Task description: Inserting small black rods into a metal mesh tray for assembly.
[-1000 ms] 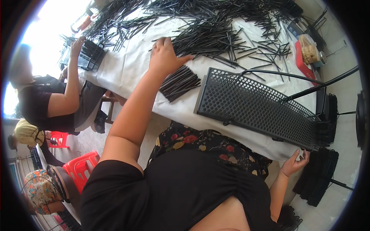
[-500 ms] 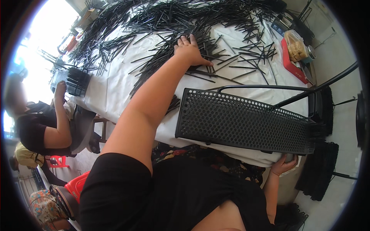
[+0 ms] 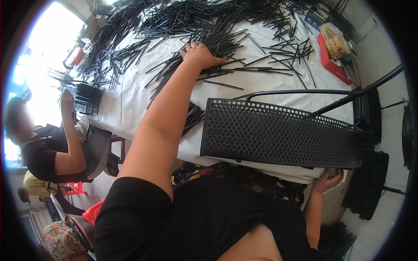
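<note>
My left hand (image 3: 200, 56) reaches far over the table and lies on a pile of thin black sticks (image 3: 167, 82). Its thumb is stretched out to the right and its fingers bend a little over the sticks, apart from the thumb. Close to my body stands a long black perforated metal rack (image 3: 278, 135) with a bent tube along its top. Under the rack's lower right edge, my right hand (image 3: 328, 180) is curled with its fingertips against that edge; part of the fingers is hidden there.
Heaps of black sticks (image 3: 183, 19) cover the far side of the white-clothed table (image 3: 126, 108). A red tray (image 3: 333, 65) with a bagged item and a jar sits at the far right. At the left, a person (image 3: 56, 148) handles a black basket (image 3: 87, 99). Dark brush-like bundles (image 3: 365, 187) hang at the right.
My left hand has moved a little to the left over the sticks, its fingers more bent. Some sticks beside it have shifted. My right hand stays at the rack's lower edge.
</note>
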Demonstrator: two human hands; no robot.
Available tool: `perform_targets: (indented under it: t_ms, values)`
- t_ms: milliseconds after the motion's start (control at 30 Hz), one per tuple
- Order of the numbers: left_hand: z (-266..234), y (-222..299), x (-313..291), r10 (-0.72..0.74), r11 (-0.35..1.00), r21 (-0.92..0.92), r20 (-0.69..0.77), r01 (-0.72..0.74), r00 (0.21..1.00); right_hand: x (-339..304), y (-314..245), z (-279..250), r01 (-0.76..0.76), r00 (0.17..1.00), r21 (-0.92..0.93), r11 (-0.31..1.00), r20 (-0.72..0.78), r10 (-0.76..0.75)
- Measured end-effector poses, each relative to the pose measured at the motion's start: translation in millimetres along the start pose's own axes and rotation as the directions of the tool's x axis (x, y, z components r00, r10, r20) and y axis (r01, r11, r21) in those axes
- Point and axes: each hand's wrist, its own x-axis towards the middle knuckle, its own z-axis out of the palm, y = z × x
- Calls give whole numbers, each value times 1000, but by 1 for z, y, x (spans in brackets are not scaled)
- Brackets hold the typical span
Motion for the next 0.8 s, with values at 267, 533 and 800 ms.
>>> perform_targets:
  t_ms: [267,533,800]
  values:
    - [-8,-3,5,233,972,15,-11,-233,972,3,-4,2,32,998,25,999,-52,-31]
    - [-39,6,30,176,974,-195,327,-115,928,-2,8,-1,45,999,-38,998,0,-45]
    - [-3,32,26,-65,997,-16,233,70,970,3,-7,4,35,993,7,999,-111,-34]
